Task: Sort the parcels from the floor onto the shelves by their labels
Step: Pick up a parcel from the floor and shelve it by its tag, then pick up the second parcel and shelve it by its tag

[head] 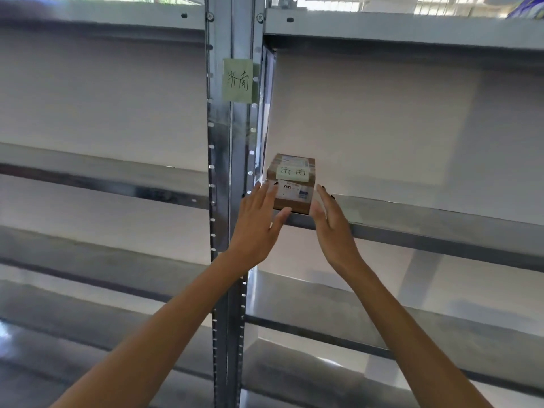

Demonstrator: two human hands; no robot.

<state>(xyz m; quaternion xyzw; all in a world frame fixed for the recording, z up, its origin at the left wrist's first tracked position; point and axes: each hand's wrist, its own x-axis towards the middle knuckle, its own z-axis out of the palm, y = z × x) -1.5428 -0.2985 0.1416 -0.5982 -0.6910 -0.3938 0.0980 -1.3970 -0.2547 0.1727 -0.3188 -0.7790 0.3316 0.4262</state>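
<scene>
Brown cardboard, taped and stickered: a small parcel point(293, 184) sits at the left end of a grey metal shelf point(426, 222), just right of centre in the frame, its front edge at the shelf lip. A pale green note point(292, 172) with handwritten characters lies on its top, and a white shipping label covers the face below. Both arms reach up from the bottom of the frame. The left hand point(259, 219) is spread flat against the parcel's left side, fingers straight; the right hand point(329, 216) is flat at its right side, not curled. Another green note point(238, 80) with matching characters is stuck on the upright post point(219, 160), upper centre.
</scene>
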